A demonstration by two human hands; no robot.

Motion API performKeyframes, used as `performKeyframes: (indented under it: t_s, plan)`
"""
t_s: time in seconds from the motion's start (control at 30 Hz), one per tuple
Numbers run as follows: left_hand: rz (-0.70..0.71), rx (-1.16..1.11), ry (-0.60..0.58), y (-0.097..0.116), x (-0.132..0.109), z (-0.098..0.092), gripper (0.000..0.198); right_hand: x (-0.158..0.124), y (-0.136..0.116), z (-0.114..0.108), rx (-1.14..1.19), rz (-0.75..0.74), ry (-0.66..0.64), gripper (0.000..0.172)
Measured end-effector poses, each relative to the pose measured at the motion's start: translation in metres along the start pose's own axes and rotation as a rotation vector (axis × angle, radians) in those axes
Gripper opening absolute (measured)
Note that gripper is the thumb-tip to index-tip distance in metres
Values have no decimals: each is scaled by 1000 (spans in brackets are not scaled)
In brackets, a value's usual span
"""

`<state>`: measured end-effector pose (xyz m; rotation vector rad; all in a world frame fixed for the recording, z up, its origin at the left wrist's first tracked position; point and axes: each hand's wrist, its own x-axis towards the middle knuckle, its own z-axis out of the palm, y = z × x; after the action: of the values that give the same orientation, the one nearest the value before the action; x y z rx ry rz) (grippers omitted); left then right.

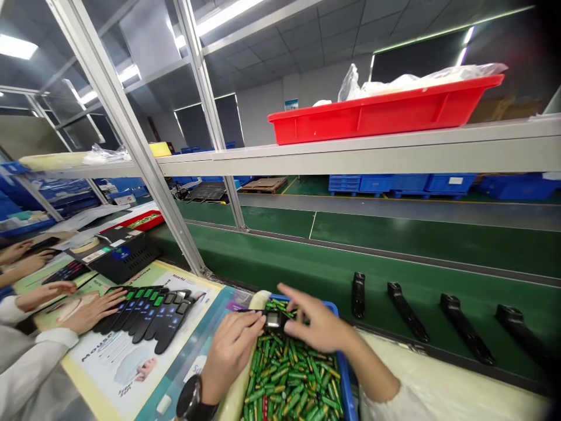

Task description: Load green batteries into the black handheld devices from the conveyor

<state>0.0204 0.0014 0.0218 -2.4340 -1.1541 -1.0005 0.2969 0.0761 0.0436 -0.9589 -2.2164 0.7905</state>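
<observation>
Above a blue bin [348, 380] heaped with green batteries [289, 374], a black handheld device [272, 320] with a small grey screen lies crosswise. My left hand [234, 348], with a black watch on its wrist, grips the left end of the device. My right hand [318, 321] is at the other end, thumb and a bent finger around it, index finger stretched out beyond. The underside of the device is hidden. Several similar black devices [358, 295] lie spaced out on the green conveyor belt [333, 280] to the right.
At left, another person's hands [94, 310] rest by a fanned row of black devices [153, 313] on a printed mat. A black box [125, 257] stands behind them. Overhead, a shelf [394, 140] carries a red tray [381, 114]; a metal post [144, 158] rises at left.
</observation>
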Motion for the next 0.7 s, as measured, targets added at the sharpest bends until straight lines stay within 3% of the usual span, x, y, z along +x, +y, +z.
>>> performKeyframes:
  t_s: [0.07, 0.13, 0.2, 0.27, 0.37, 0.43, 0.53, 0.63, 0.7]
  plan:
    - [-9, -17, 23, -1, 1, 4, 52, -3, -32, 22, 61, -184, -57, 53]
    - [-136, 40, 72, -15, -10, 8, 47, -6, -48, 38, -24, -207, 86, 45]
    - [-355, 179, 98, -35, -29, 11, 44, -6, -50, 48, -100, -183, 294, 45]
    - [-571, 336, 43, -52, -50, 14, 48, -2, -43, 54, -120, -103, 403, 41]
    - [-723, 445, -122, -65, -79, 15, 48, 10, -32, 50, -126, 89, 250, 29]
    - [-743, 444, -200, -68, -92, 13, 46, 13, -28, 32, -98, 201, 189, 27]
    - [-820, 419, -291, -76, -103, 3, 48, 6, -17, -17, -6, 263, 298, 34]
    - [-960, 278, -430, -90, -105, -10, 33, -5, 13, -66, -32, 312, 350, 37]
    - [-999, 118, -453, -96, -99, -16, 29, -8, 43, -82, -125, 488, 387, 37]
